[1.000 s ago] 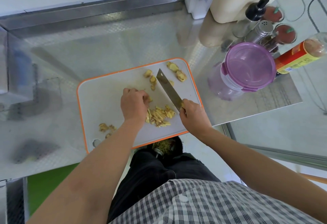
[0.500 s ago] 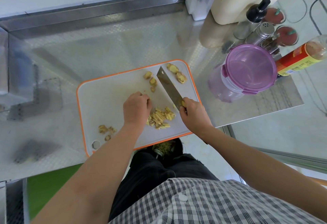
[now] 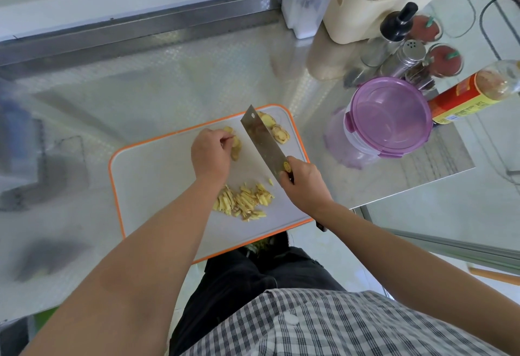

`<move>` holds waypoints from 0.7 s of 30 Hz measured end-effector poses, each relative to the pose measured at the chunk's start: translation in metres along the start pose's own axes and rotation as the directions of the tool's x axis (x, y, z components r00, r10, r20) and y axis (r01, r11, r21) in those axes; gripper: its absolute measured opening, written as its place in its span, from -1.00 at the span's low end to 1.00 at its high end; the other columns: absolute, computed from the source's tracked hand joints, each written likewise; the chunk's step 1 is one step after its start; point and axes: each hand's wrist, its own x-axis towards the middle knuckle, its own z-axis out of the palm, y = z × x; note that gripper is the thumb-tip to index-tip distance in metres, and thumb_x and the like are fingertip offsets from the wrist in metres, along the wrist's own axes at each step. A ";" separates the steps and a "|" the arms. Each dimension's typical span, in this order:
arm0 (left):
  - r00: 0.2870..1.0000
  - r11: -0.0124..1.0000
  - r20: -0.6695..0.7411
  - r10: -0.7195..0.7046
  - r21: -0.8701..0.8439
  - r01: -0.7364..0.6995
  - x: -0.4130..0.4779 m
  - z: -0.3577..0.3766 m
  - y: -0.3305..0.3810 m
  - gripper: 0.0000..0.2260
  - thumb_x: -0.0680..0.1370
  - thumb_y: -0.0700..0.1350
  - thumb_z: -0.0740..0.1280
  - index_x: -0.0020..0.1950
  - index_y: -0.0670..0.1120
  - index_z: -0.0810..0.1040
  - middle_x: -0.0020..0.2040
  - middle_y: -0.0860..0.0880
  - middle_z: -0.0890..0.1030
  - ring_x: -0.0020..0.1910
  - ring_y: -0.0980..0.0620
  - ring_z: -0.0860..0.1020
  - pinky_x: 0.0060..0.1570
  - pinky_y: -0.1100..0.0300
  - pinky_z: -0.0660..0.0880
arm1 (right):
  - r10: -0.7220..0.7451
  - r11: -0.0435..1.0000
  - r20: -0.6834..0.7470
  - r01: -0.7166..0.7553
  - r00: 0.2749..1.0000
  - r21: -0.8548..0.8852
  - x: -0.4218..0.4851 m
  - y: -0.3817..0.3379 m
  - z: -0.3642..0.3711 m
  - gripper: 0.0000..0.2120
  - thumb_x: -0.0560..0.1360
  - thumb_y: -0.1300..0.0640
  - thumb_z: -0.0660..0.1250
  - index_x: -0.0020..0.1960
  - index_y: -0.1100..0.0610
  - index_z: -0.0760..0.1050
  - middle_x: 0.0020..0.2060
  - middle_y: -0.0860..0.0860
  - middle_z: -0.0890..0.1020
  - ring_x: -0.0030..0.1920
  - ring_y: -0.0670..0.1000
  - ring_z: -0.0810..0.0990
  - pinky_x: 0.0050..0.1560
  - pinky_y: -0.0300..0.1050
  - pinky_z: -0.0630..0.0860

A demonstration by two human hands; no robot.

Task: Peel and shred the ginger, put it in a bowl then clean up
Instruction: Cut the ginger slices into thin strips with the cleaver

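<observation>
A white cutting board with an orange rim [image 3: 146, 186] lies on the steel counter. A pile of shredded ginger strips [image 3: 243, 200] sits near its front edge. My left hand [image 3: 209, 153] is at the far side of the board, its fingers curled and pinching ginger slices [image 3: 235, 146]. More ginger slices [image 3: 277, 130] lie in the board's far right corner. My right hand [image 3: 302, 186] grips the handle of a cleaver [image 3: 263, 141], whose blade slants up and away between the two groups of slices.
A purple-lidded plastic container [image 3: 391, 119] stands right of the board. Behind it are a cream caddy [image 3: 363, 17], a dark-capped bottle [image 3: 394, 29], a steel shaker [image 3: 408, 57], red-lidded jars [image 3: 444, 60] and a red-labelled bottle [image 3: 472, 94]. The counter edge runs just right of my right hand.
My left hand left the shredded pile and reached to the far side of the board, taking hold of ginger slices. The cleaver swung a little farther away with my right hand.
</observation>
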 end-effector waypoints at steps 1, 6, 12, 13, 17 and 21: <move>1.000 1.000 0.009 0.008 0.007 -0.008 0.002 0.001 -0.001 -0.86 0.52 -0.16 0.37 0.04 -0.09 0.68 -0.07 -0.11 0.63 -0.11 -0.09 0.57 -0.11 0.24 0.34 | 0.002 1.000 0.007 -0.002 1.000 -0.002 0.001 0.001 0.001 -0.79 0.52 0.27 0.16 -0.28 0.23 0.23 -0.45 0.06 0.29 -0.45 0.00 0.19 -0.44 -0.15 0.12; 0.997 0.996 0.045 0.059 0.058 -0.062 0.004 0.002 0.001 -0.84 0.53 -0.15 0.36 0.08 -0.08 0.65 -0.06 -0.11 0.62 -0.12 -0.11 0.56 -0.07 0.11 0.45 | 0.010 1.000 0.025 -0.010 1.000 -0.020 0.006 0.005 0.006 -0.82 0.52 0.25 0.16 -0.23 0.30 0.31 -0.43 0.17 0.37 -0.44 0.03 0.23 -0.43 -0.07 0.19; 0.985 0.983 0.075 0.155 0.088 -0.161 0.000 -0.001 0.000 -0.79 0.55 -0.16 0.33 0.16 -0.12 0.62 -0.07 -0.15 0.56 -0.09 -0.16 0.54 -0.03 0.00 0.48 | -0.002 1.000 0.036 0.003 0.999 -0.028 0.008 0.004 0.006 -0.80 0.53 0.25 0.16 -0.26 0.23 0.26 -0.47 0.03 0.28 -0.45 0.01 0.21 -0.42 -0.05 0.20; 0.984 0.982 0.082 0.161 0.088 -0.168 0.000 -0.002 -0.001 -0.79 0.55 -0.16 0.33 0.17 -0.11 0.61 -0.07 -0.15 0.55 -0.09 -0.16 0.54 -0.02 -0.01 0.49 | -0.005 1.000 0.036 0.006 0.999 -0.028 0.008 0.004 0.006 -0.79 0.53 0.24 0.16 -0.27 0.22 0.25 -0.47 0.02 0.28 -0.45 0.01 0.21 -0.42 -0.05 0.20; 0.967 0.968 0.153 0.204 0.119 -0.223 0.002 -0.004 -0.004 -0.74 0.58 -0.16 0.29 0.25 -0.11 0.58 -0.04 -0.16 0.52 -0.05 -0.17 0.53 -0.02 -0.04 0.49 | -0.014 1.000 0.034 0.015 0.999 -0.024 0.010 0.006 0.007 -0.79 0.53 0.24 0.16 -0.26 0.23 0.26 -0.47 0.03 0.29 -0.45 0.01 0.23 -0.42 -0.02 0.22; 0.944 0.954 0.251 0.215 0.154 -0.258 0.007 -0.006 -0.008 -0.70 0.59 -0.18 0.26 0.32 -0.07 0.53 -0.02 -0.16 0.50 0.01 -0.19 0.51 0.00 -0.04 0.46 | -0.012 0.999 0.035 0.014 0.999 -0.034 0.012 0.007 0.008 -0.80 0.53 0.24 0.16 -0.26 0.25 0.28 -0.46 0.08 0.31 -0.45 0.02 0.24 -0.42 -0.01 0.22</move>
